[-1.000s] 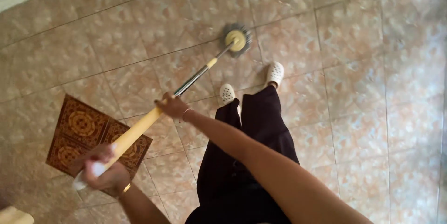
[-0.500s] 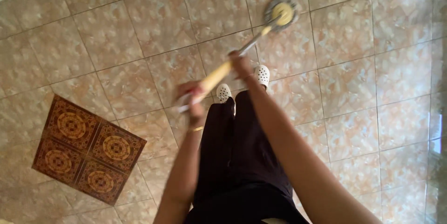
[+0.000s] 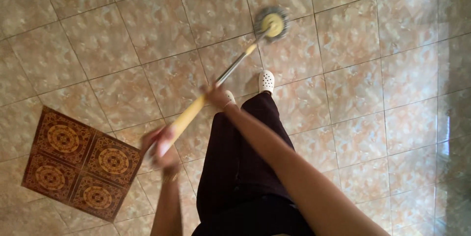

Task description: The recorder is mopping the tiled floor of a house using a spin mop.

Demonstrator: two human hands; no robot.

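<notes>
Head view looks steeply down on a tiled floor (image 3: 373,69); the person's upper arms and body run off the near edge, and one white shoe (image 3: 266,81) shows clearly while the other is mostly hidden behind the right hand (image 3: 216,95); the left hand (image 3: 161,148) is blurred, its fingers hard to separate, yet it is closed around the near end of the mop handle (image 3: 189,116); the right hand grips the same handle farther along; the handle is yellow near the hands, then bare metal, slanting far and right to the round mop head (image 3: 271,21), grey-fringed with a yellow centre, resting on the floor beyond the shoes; a dark patterned tile panel (image 3: 73,160) lies near left.
</notes>
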